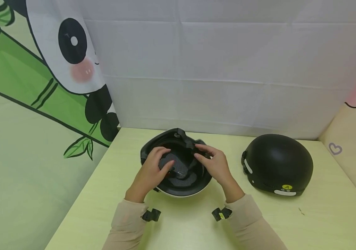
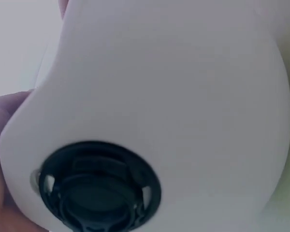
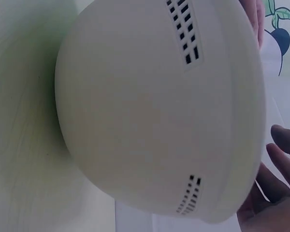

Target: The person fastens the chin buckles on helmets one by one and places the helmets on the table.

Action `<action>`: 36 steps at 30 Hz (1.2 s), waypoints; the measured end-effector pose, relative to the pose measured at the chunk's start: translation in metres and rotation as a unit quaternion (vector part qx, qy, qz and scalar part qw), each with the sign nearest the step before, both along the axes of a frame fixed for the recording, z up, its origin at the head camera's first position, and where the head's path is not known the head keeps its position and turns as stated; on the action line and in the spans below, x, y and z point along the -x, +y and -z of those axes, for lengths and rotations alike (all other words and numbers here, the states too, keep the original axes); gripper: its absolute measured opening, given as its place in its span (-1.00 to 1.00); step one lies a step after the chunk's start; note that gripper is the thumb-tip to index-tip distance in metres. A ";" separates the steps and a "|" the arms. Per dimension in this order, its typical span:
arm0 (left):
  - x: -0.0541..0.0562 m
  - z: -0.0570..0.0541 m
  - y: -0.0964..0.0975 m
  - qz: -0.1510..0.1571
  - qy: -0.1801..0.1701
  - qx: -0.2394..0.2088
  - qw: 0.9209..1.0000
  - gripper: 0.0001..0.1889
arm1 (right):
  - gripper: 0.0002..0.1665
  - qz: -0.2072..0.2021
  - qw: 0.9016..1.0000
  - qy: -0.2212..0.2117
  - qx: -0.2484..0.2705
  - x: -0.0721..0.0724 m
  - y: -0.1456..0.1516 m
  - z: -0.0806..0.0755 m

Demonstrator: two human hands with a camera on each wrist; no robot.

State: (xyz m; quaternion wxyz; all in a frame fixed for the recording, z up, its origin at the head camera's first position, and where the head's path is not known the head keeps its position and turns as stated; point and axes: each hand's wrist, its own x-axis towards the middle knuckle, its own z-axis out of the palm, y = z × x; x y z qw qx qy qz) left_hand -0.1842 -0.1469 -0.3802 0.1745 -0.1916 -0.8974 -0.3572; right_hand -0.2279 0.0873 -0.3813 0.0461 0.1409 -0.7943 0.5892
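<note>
A helmet (image 1: 182,192), white outside with a black lining, lies upside down on the table, its hollow facing up. My left hand (image 1: 150,170) reaches over its left rim, thumb and index finger apart above the lining. At the right rim my right hand (image 1: 217,165) pinches a black strap (image 1: 190,142) between thumb and fingers. From the left wrist, the white shell (image 2: 183,96) shows with a round black vent (image 2: 99,188) on its side. The right wrist view shows the shell (image 3: 150,111) with slotted vents, and my right fingers (image 3: 280,183) beside its rim.
A black helmet (image 1: 278,163) with a yellow "A" sticker sits dome up at the right of the pale table (image 1: 196,229). A white wall cloth (image 1: 215,69) hangs behind the table, and a panda-and-bamboo print covers the left side.
</note>
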 end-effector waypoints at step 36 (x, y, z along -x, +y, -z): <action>-0.030 0.038 0.000 -0.168 0.059 -0.024 0.984 -0.19 | -0.14 0.000 0.997 -0.071 -0.013 0.022 0.010 0.037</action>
